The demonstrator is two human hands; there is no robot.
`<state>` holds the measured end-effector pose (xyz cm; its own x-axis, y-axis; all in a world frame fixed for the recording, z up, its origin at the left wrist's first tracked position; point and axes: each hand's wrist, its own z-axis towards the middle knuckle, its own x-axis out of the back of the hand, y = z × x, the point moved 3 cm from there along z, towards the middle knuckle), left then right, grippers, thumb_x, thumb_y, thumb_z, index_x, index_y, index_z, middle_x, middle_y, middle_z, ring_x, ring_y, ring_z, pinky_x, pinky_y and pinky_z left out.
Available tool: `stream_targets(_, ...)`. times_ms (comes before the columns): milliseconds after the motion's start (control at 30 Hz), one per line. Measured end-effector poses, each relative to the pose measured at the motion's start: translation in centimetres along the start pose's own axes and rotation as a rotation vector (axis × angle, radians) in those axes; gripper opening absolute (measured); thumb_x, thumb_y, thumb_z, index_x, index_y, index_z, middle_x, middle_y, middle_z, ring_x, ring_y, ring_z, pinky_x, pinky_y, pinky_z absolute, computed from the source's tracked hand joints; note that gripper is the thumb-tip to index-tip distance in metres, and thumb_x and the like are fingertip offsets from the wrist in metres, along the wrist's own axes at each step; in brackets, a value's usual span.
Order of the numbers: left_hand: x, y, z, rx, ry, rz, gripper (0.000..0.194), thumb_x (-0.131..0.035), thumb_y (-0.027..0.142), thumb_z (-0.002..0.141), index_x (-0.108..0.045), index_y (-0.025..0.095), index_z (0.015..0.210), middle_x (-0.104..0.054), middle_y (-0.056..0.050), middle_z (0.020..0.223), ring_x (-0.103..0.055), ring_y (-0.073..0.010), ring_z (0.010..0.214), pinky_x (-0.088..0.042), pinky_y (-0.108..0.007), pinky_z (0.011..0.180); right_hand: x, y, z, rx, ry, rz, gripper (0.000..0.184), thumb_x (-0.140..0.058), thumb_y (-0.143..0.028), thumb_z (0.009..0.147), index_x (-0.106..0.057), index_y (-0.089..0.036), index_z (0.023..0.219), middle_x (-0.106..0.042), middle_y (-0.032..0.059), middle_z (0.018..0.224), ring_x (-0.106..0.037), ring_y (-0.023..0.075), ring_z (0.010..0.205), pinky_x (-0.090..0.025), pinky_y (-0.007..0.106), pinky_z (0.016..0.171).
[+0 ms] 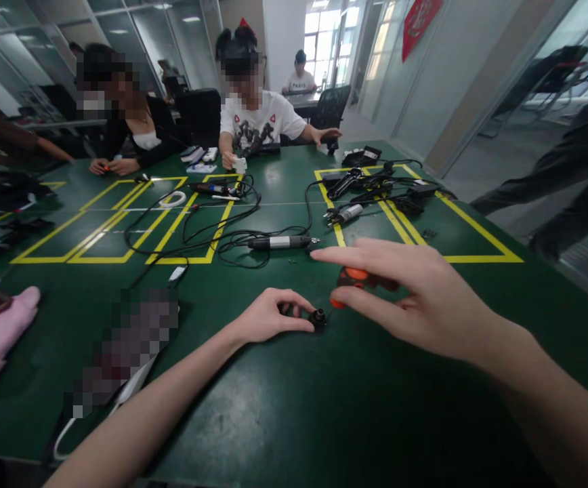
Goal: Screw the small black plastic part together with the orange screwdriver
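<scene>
My left hand [275,314] rests low over the green tabletop, its thumb and fingers pinching a small black round part [318,317] with a shiny ring on top. Just to the right, my right hand [416,291] holds a screwdriver [355,274] by its orange and black handle, between thumb and fingers. The screwdriver points down and left toward the round part. Whether its tip touches the part is too blurred to tell. Beyond both hands lies a black and silver pen-shaped electric tool [280,242] with a cable.
Black cables [192,224] sprawl across the green table [284,413] among yellow tape outlines. Black tools [355,181] and a silver-bodied tool [347,214] lie at the back right. A pixelated object [126,346] and pink cloth [4,332] lie left. A person in a white shirt [261,122] sits opposite.
</scene>
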<state>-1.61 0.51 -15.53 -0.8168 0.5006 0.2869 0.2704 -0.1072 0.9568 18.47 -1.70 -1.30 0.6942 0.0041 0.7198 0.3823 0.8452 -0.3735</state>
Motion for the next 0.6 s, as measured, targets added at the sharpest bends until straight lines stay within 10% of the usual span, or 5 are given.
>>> stream_targets(367, 0.68, 0.13, -0.23, -0.068, -0.060, 0.128, 0.039, -0.086, 0.041, 0.078, -0.082, 0.020, 0.111, -0.066, -0.001, 0.081, -0.048, -0.0136, 0.072, -0.035, -0.026, 0.066, 0.00, -0.78, 0.05, 0.027, 0.030, -0.249, 0.017, -0.052, -0.028, 0.097, -0.067, -0.020, 0.093, -0.074, 0.0039, 0.075, -0.067, 0.0186, 0.063, -0.041, 0.030, 0.057)
stream_targets(600, 0.38, 0.42, -0.16, 0.068, -0.017, 0.030, 0.041, -0.088, 0.042, 0.072, -0.083, 0.014, 0.101, -0.058, 0.004, 0.066, -0.043, -0.0100, 0.062, -0.029, -0.025, 0.060, 0.00, -0.81, 0.30, -0.097, 0.003, -0.238, 0.019, -0.050, -0.018, 0.091, -0.064, -0.017, 0.104, -0.072, 0.0012, 0.077, -0.062, 0.0146, 0.059, -0.038, 0.026, 0.058)
